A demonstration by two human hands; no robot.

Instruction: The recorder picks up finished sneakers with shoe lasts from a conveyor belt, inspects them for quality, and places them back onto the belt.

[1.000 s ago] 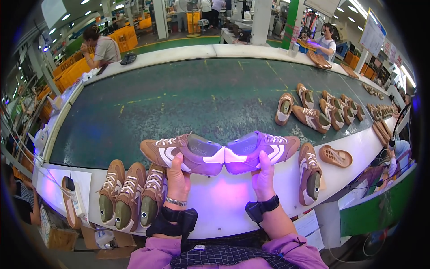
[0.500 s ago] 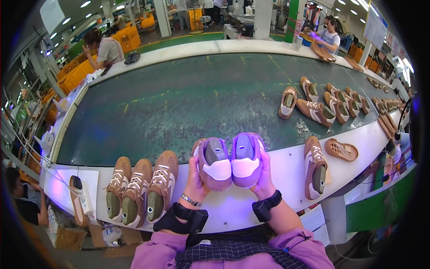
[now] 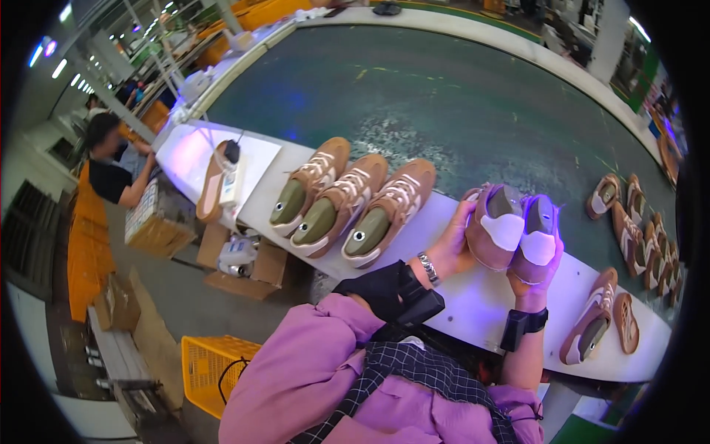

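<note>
A brown sneaker (image 3: 489,233) with a white heel patch is gripped at its outer side by my left hand (image 3: 455,248). Beside it, my right hand (image 3: 534,290) holds a matching sneaker (image 3: 538,248). Both sneakers are raised above the white table edge (image 3: 462,311), heels toward me and sides nearly touching. Dark inserts fill their openings, and purplish light falls on them. To the left, three brown sneakers (image 3: 399,207) with white laces and olive inserts stand in a row. One more sneaker (image 3: 589,318) rests to the right, next to a loose brown sole (image 3: 626,323).
Beyond the white edge stretches a worn green conveyor surface (image 3: 458,81), with several sneakers (image 3: 643,237) at its right. Another sole (image 3: 214,181) lies far left. Below are an open cardboard box (image 3: 274,263) and a yellow crate (image 3: 214,366). A person (image 3: 115,163) is at the left.
My view has swung left and tilted, so the table and held sneakers sit farther right in the picture. Both hands still hold the pair, and the two heels now overlap slightly in view.
</note>
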